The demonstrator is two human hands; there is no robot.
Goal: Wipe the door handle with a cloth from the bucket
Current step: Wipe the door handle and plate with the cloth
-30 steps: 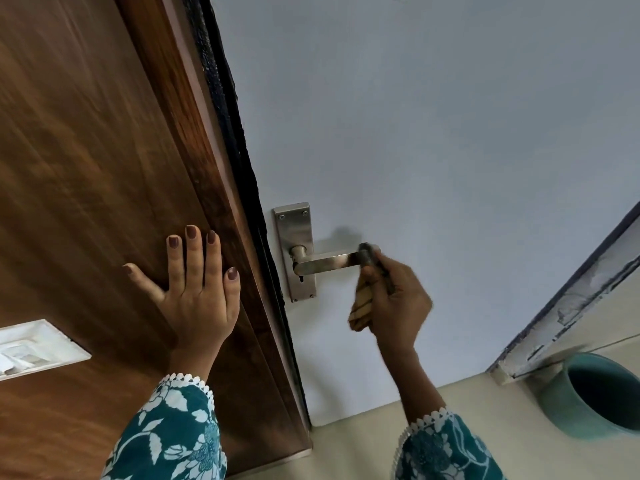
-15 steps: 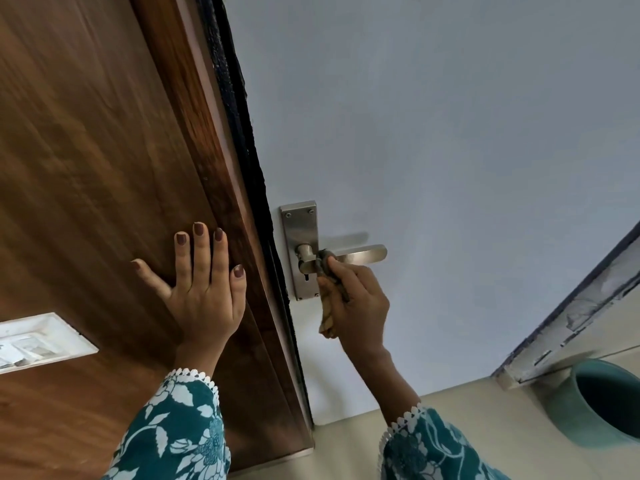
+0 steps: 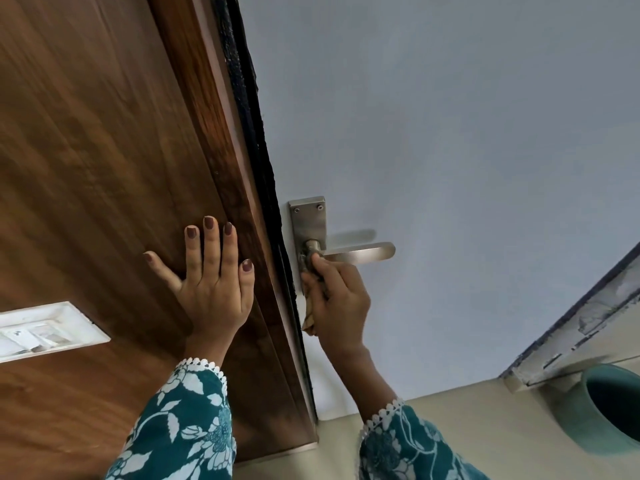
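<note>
Mid-wipe: my right hand grips the cloth at the handle base, mid-frame; left hand flat, open. Next, probably rub along the lever.

Left hand: open, palm laid flat, four fingers together pointing up, thumb spread to the left.
Left forearm: reaches up from the lower frame.
Right hand: fingers curled closed in a grip, knuckles outward.
Right forearm: extends up and leftward, wrist straight.
</note>
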